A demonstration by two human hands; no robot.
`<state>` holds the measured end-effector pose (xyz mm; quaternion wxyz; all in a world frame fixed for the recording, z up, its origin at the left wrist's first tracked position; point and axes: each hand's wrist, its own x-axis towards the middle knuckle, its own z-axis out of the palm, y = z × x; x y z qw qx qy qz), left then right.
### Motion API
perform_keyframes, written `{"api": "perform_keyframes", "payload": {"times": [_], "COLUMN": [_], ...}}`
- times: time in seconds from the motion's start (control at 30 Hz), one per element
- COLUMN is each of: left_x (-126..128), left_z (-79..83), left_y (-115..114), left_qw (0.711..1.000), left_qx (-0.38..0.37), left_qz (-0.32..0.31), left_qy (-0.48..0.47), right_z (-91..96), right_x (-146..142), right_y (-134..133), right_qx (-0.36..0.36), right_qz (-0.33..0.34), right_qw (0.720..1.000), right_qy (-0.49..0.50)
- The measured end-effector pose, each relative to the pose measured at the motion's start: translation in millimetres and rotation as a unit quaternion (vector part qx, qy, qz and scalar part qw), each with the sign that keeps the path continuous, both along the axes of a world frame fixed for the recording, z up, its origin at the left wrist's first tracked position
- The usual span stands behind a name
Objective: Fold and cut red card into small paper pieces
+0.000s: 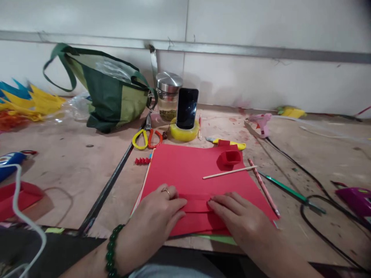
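Observation:
My left hand and my right hand lie flat on a red foam sheet at the table's front edge. Between their fingertips is a small red strip, which both hands press down against the sheet. The left hand wears a ring, and a green bead bracelet is on that wrist. Further up the sheet stand a small red square cup and a thin wooden stick.
Behind the sheet are scissors, a yellow tape roll holding a phone, a glass jar and a green bag. A pink glue gun, cables, pencils and a yellow cutter lie to the right.

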<state>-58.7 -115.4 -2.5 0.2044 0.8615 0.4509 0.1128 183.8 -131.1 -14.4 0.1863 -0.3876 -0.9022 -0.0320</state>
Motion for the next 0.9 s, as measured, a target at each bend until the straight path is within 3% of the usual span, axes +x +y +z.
{"api": "perform_keyframes", "payload": {"times": [0.13, 0.27, 0.63, 0.9], "left_x": [-7.0, -13.1, -13.6, -11.5], "left_z": [-6.1, -6.6, -6.2, -10.8], "left_y": [-0.5, -0.4, 6.3, 5.5], "left_qw": [0.999, 0.997, 0.99, 0.992], "left_qx": [-0.017, -0.028, -0.056, -0.04], "left_qz": [0.009, 0.018, 0.089, 0.107], "left_qy": [-0.031, -0.064, -0.09, -0.061], "right_z": [-2.3, -3.4, -3.0, 0.4], "right_x": [2.0, 3.8, 9.3, 8.0], "right_y": [-2.7, -4.8, -1.2, 1.9], "right_qx": [-0.069, -0.108, -0.255, -0.272], "right_qz": [-0.038, -0.083, -0.155, -0.213], "right_qw": [0.991, 0.978, 0.929, 0.918], "right_qy": [0.109, 0.156, 0.217, 0.195]}}
